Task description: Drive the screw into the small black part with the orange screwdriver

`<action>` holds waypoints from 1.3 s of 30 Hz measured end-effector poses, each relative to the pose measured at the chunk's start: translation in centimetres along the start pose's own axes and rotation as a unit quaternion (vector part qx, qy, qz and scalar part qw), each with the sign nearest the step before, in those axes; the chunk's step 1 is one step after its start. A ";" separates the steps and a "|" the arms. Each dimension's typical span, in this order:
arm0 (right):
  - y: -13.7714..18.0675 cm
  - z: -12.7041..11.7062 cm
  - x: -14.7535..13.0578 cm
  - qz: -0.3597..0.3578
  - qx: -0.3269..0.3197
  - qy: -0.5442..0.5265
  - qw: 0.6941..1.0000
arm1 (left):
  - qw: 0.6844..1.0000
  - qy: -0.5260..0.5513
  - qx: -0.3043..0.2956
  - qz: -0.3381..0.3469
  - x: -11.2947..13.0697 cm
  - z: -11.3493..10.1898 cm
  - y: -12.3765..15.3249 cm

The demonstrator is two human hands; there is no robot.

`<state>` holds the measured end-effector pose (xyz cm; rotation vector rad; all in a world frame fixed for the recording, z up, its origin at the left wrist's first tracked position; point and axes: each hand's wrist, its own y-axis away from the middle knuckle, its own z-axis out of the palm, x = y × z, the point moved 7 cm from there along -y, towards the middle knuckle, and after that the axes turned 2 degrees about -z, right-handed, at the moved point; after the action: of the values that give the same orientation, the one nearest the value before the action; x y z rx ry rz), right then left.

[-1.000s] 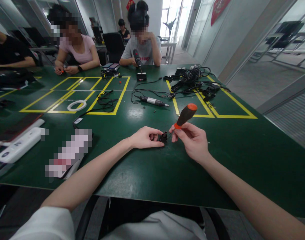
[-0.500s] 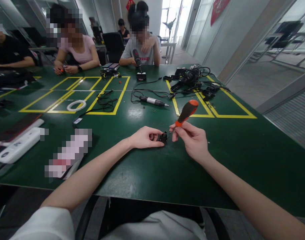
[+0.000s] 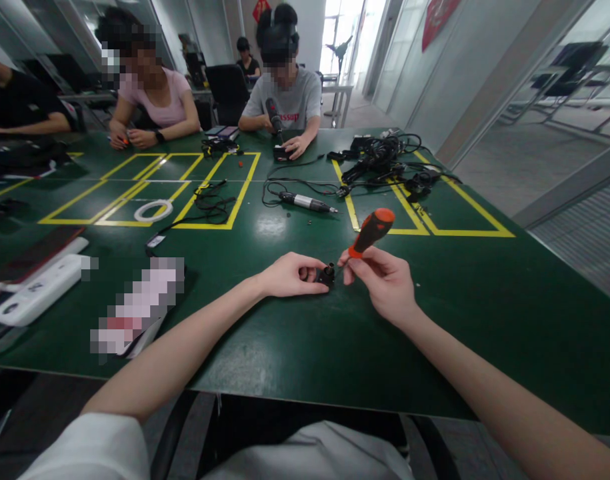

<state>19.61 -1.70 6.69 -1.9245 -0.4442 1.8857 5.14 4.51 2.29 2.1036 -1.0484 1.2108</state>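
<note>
My left hand (image 3: 297, 275) is closed around a small black part (image 3: 327, 275) with a short round stub on top, held low over the table. What kind of part it is I cannot make out. Between the fingers of my right hand (image 3: 385, 277) is a screwdriver (image 3: 375, 230) with a red and black handle. Its handle tilts up to the right, and its shaft points down toward the black part. Whether the tip touches the part is too small to tell.
Beyond my hands lies a black and silver electric screwdriver (image 3: 307, 203) with its cord. Tangled black cables (image 3: 379, 157) fill the back right. To the left are a tape ring (image 3: 153, 211), a white power strip (image 3: 39, 290) and a blurred-out object (image 3: 139, 307). Co-workers sit across the green table (image 3: 265, 347).
The screwdriver's handle has dipped slightly, while my left hand and the black part stay in place. Across the table, a co-worker's raised hand has come down to a black object.
</note>
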 end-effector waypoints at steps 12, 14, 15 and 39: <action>0.0 0.0 0.2 0.014 -0.004 0.007 1.000 | 1.000 -0.001 0.000 -0.001 0.0 0.0 0.0; 0.0 0.2 0.4 0.021 -0.012 -0.006 1.000 | 1.000 -0.001 0.003 -0.001 -0.1 0.0 0.0; 0.0 0.3 0.4 0.023 -0.016 -0.016 0.999 | 1.000 -0.001 0.004 -0.001 -0.1 0.0 0.0; 0.0 -0.1 0.4 0.024 0.014 0.003 1.000 | 0.997 -0.059 0.050 0.017 -0.2 -0.3 0.2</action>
<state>19.74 -1.52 6.37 -1.9394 -0.3698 1.9053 4.79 4.71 2.29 2.2666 -1.1001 1.1885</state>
